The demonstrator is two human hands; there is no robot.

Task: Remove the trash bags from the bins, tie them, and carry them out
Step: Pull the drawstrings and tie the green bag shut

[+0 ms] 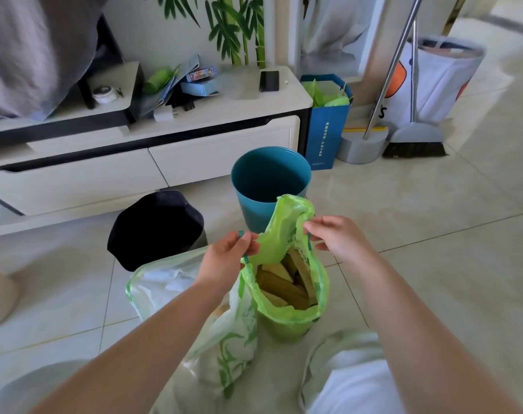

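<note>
A bright green trash bag (287, 321) stands open on the floor, filled with brown cardboard pieces. My left hand (227, 258) pinches its teal drawstring at the left rim. My right hand (337, 237) pinches the drawstring at the right rim. A pale, translucent green-printed bag (194, 318) with white paper inside lies to the left, under my left forearm. Behind stand an empty teal bin (269, 180) and a dark bin (155, 228), which is tilted with its opening toward me.
A white TV cabinet (152, 162) with clutter runs along the back left. A blue paper bag (329, 121), a broom and dustpan (412, 138) and a white laundry bag (439, 82) stand at the back right. Another pale bag (343, 375) lies at bottom right.
</note>
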